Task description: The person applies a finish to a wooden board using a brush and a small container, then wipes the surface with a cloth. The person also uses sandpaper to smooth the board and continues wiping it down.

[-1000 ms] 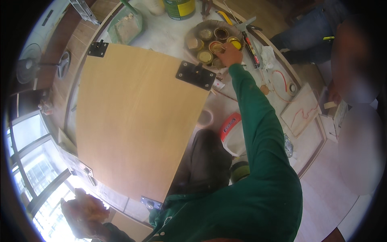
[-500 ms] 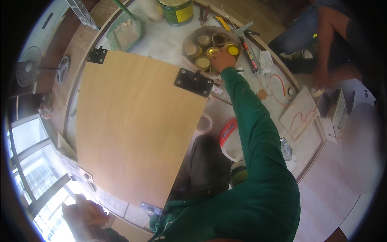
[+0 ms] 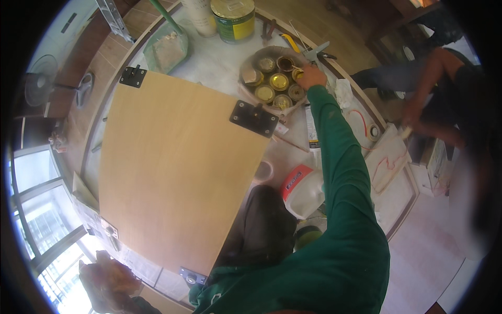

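Observation:
My right hand (image 3: 312, 77) reaches to the right side of a shallow round tray (image 3: 248, 97) holding several small open cans or jars. Its fingers are bunched at a small yellow can (image 3: 297, 74), partly hidden by them; a short pale piece shows at the fingertips, too small to name. Beside it stands a can with dark contents (image 3: 285, 64); a can with a yellow top (image 3: 279, 81) sits mid-tray. At the lower left my left hand (image 3: 123, 298) is closed round a crumpled pale rag (image 3: 99, 280). Between the hands lies a flat wooden panel (image 3: 178, 172) with black metal corner fittings (image 3: 254, 118).
A green dustpan (image 3: 166, 51) and a large green-yellow tin (image 3: 233, 23) stand at the far side. Near my right arm are a white jug with a red label (image 3: 302, 191) and a tape roll (image 3: 373, 132). Another person's arm (image 3: 423, 94) is at the right.
My right hand has moved right across the tray, from the middle can to the right-hand one, uncovering the middle can. My left hand stays nearly in place with the rag.

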The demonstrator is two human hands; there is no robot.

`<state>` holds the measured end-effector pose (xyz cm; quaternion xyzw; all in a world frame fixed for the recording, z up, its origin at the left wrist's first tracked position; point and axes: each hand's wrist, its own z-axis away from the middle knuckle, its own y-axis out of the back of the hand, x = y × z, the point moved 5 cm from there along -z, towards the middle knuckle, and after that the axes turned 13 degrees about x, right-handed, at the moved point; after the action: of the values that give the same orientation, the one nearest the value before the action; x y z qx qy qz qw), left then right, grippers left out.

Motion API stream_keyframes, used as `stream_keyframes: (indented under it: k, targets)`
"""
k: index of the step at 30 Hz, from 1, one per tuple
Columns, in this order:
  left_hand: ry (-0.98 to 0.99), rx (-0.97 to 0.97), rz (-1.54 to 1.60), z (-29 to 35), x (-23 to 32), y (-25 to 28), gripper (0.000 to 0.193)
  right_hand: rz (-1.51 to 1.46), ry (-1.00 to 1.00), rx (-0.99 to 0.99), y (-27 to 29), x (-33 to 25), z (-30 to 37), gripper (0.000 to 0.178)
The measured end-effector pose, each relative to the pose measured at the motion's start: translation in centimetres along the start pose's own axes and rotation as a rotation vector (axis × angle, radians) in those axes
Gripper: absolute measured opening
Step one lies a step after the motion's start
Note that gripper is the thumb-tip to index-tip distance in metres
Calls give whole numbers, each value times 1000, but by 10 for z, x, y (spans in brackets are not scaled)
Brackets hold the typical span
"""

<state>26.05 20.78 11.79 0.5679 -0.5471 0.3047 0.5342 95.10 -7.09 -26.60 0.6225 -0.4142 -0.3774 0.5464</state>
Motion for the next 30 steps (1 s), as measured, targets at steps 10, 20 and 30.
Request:
stream_keyframes:
  k: [10, 20, 30]
  targets:
    - [609, 47, 665, -18, -43, 60, 30, 5, 83, -146, 8, -16, -5, 72]
    - [800, -422, 510, -12, -13, -16, 53, -421, -135, 136, 26, -41, -28, 60]
    - [217, -128, 61, -21, -1, -31, 58, -142, 157, 101, -20, -48, -17, 46]
